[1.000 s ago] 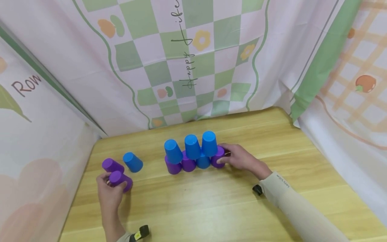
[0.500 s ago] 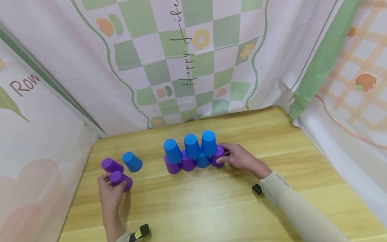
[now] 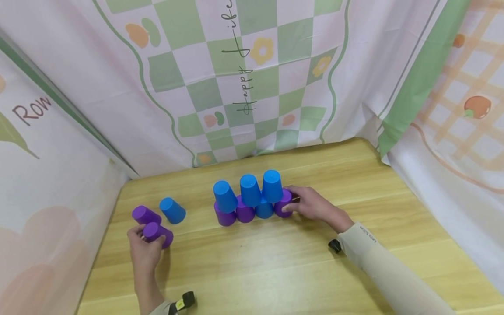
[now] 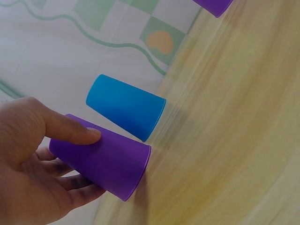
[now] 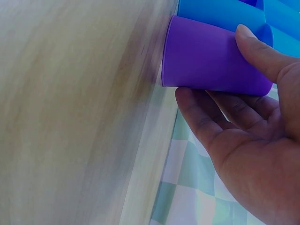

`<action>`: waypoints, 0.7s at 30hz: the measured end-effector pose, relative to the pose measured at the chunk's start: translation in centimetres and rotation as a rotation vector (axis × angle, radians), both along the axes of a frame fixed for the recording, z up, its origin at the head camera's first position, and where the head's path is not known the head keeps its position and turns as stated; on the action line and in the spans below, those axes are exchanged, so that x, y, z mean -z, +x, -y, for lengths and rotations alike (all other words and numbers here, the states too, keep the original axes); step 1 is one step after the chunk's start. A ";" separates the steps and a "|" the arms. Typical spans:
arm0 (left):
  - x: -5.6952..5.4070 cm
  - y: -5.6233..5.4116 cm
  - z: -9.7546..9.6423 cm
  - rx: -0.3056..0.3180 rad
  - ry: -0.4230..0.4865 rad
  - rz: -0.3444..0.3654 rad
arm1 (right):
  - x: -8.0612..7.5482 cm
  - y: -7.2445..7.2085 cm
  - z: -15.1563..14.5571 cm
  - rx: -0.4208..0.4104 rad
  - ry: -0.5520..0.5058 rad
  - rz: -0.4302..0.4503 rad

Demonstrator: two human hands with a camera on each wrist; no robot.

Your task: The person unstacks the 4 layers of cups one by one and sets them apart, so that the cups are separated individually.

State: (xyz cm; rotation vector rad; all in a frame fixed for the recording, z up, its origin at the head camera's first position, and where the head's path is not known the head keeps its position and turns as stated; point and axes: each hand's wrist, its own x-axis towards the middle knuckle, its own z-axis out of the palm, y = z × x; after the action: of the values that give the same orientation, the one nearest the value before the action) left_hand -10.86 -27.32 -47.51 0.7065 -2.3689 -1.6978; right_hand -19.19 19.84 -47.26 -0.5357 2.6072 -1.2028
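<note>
My left hand (image 3: 143, 253) holds an upside-down purple cup (image 4: 105, 159), thumb on its near side and fingers round the other. Whether its rim touches the table I cannot tell. Close by stand another purple cup (image 3: 145, 215) and a blue cup (image 3: 172, 211), both inverted. On the right, my right hand (image 3: 313, 205) grips the purple cup (image 5: 211, 58) that ends the bottom row, thumb and fingers on opposite sides. That row also has two purple cups (image 3: 225, 217) and a blue cup (image 3: 264, 211). Three inverted blue cups (image 3: 250, 190) rest across it as a second row.
A wood-grain table (image 3: 252, 271) carries everything, its bare surface showing in front of the stack and between the two cup groups. A printed checkered curtain (image 3: 252, 87) hangs along the back edge, with further cloth hangings at both sides.
</note>
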 end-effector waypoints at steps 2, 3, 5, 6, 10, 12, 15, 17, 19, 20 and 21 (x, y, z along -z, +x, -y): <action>0.0 0.1 0.0 -0.001 -0.002 0.002 | 0.0 0.0 0.0 -0.002 -0.002 0.003; 0.0 0.1 0.0 -0.001 -0.002 0.002 | 0.1 0.0 0.0 -0.002 -0.002 0.004; 0.0 0.1 0.0 -0.001 0.000 0.001 | 0.1 -0.1 0.0 -0.001 -0.002 0.006; 0.0 0.1 0.0 -0.001 0.000 0.001 | 0.1 -0.1 0.0 0.000 -0.001 0.007; 0.1 0.1 0.0 -0.008 0.004 -0.007 | 0.1 0.0 0.0 0.001 -0.002 0.007; 0.1 0.2 0.0 -0.015 0.006 -0.013 | 0.1 0.0 0.0 0.000 -0.004 0.008; 0.0 0.2 -0.1 -0.022 0.009 -0.025 | 0.1 0.0 0.0 0.000 -0.005 0.008; -0.2 0.2 -0.1 -0.023 0.011 -0.035 | 0.2 0.0 0.0 0.001 -0.005 0.008; -0.3 0.2 -0.1 -0.021 0.011 -0.047 | 0.2 0.0 0.0 0.002 -0.002 0.007; -0.4 0.2 -0.1 -0.021 0.010 -0.054 | 0.2 0.0 0.0 0.002 -0.001 0.006; -0.5 0.3 -0.1 -0.023 0.007 -0.060 | 0.2 0.0 0.0 0.002 -0.001 0.006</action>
State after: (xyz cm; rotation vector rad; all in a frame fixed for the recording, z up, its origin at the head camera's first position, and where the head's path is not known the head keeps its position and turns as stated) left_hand -10.60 -27.23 -47.03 0.6714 -2.3065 -1.6950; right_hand -19.18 19.84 -47.42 -0.5289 2.6025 -1.2046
